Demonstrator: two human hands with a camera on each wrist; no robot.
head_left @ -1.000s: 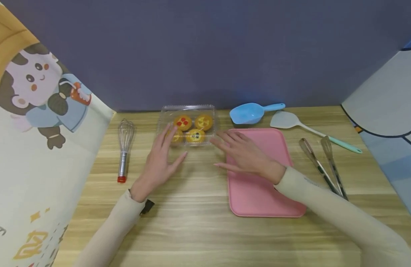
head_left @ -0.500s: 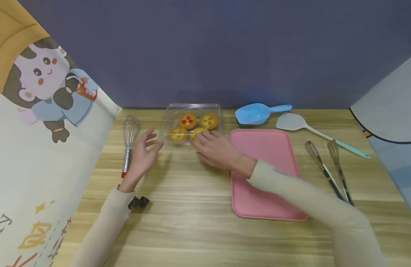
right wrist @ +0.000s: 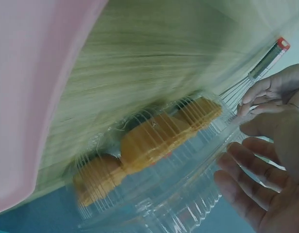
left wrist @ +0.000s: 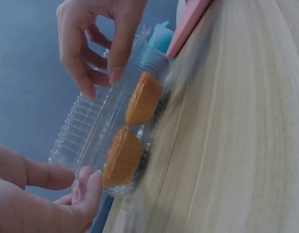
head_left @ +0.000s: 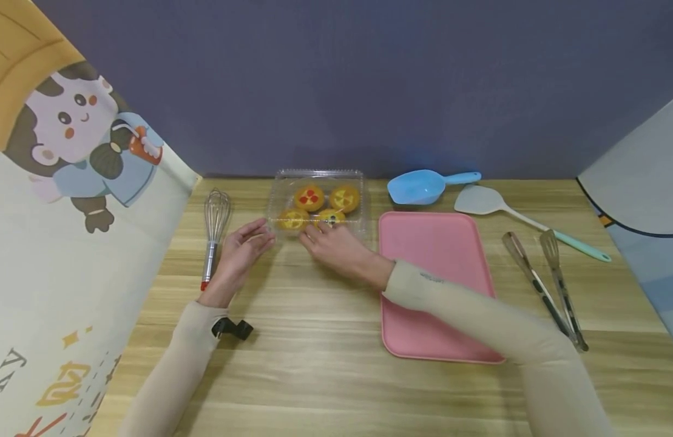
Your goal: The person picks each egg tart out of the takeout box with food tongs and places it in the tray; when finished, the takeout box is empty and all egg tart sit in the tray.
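A lidded clear plastic container (head_left: 363,209) stands on the table by the back wall, with several toy-like yellow tarts (head_left: 309,198) inside, one topped with red pieces. My left hand (head_left: 240,249) is at its front left corner; in the left wrist view the thumb and fingers (left wrist: 93,187) pinch the edge there. The right hand (head_left: 338,249) is over the front edge, its fingers loosely bent. Seen from the right wrist, the fingers (right wrist: 232,179) of that hand spread beside the lid's rim and hold nothing.
Right of the container lies a pink tray (head_left: 437,243), partly under the right forearm. Behind it are a blue scoop (head_left: 418,187) and a white spatula (head_left: 480,199) with a green handle. Metal tongs (head_left: 541,285) lie far right. A whisk (head_left: 216,218) lies left of the left hand.
My right hand has moved left from over the tray to the container's front edge. The left hand first drew back to the left, then came to the front left corner. The container stays put.
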